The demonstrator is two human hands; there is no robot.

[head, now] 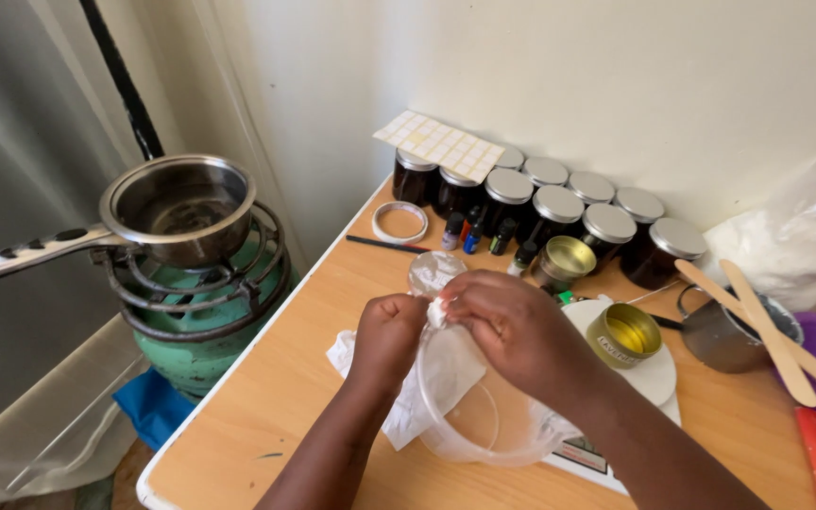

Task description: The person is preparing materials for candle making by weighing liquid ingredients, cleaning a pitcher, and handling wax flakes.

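Head view: a pale sticker sheet (439, 144) lies atop the row of dark jars (559, 215) with silver lids along the wall. Small dropper bottles (477, 234) stand before them. A gold tin (623, 335) sits on the white scale (658, 378). Left hand (387, 338) and right hand (512, 331) both pinch white tissue (438, 378) at the rim of the clear tub (484, 416), mid-table. A steel pan (179, 206) rests on the green gas cylinder (202, 345), left.

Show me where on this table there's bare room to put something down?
Bare wood lies along the table's left edge, between the tape ring and the left hand. Another patch sits right of the scale. The back row of dark jars is crowded.
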